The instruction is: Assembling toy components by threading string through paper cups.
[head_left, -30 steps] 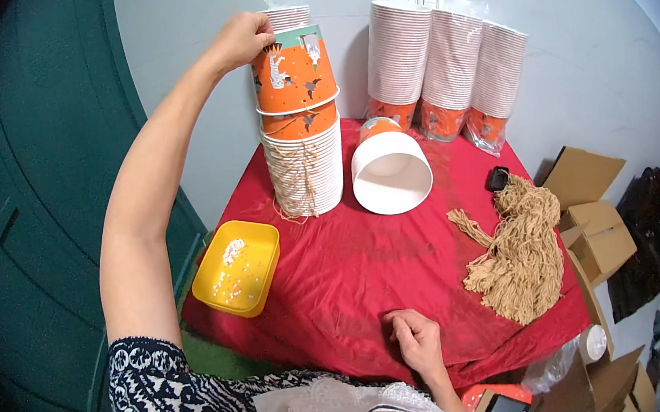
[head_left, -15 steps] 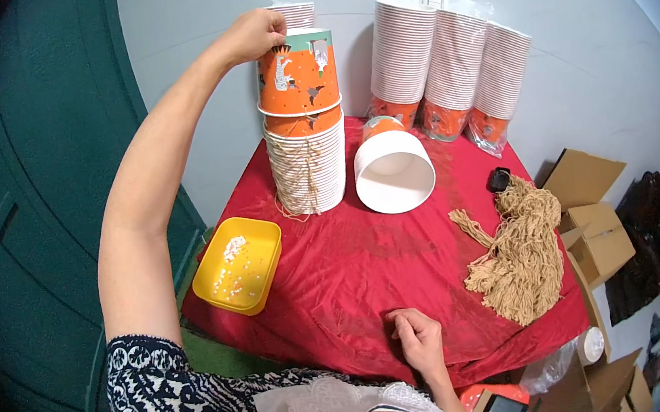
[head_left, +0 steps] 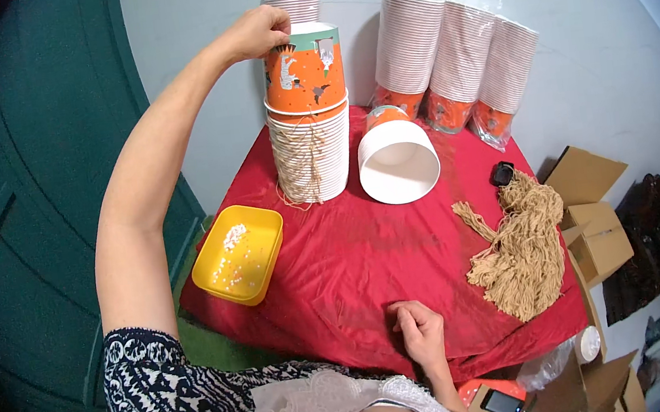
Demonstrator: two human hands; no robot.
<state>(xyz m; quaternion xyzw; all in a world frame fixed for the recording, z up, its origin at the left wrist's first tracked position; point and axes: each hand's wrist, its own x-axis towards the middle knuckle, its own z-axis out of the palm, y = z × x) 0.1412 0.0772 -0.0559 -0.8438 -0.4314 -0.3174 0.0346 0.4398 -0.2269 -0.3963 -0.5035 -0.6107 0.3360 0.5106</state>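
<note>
At the back left of the table rises a stack of upside-down paper buckets [head_left: 311, 159], white rims downward, with tan strings hanging down its side. My left hand [head_left: 261, 33] reaches up, fingers closed on the base edge of the topmost paper bucket [head_left: 304, 74], which is orange and green with animal pictures and sits over the stack. To its right another paper bucket [head_left: 399, 167] lies on its side, its white mouth toward me. My right hand [head_left: 420, 331] rests loosely closed at the near edge of the red cloth [head_left: 355, 284], with nothing seen in it.
A yellow tub [head_left: 238, 257] with small white bits stands at the left. A bundle of tan strings [head_left: 524, 253] lies at the right beside a small black object [head_left: 503, 174]. Bagged bucket stacks [head_left: 409, 42] line the wall. Cardboard boxes [head_left: 594, 237] and a phone [head_left: 501, 404] are lower right.
The topmost bucket has sunk a little further over the stack, so less orange shows beneath its rim. My left hand stays on it. My right hand keeps its place; the view has shifted slightly.
</note>
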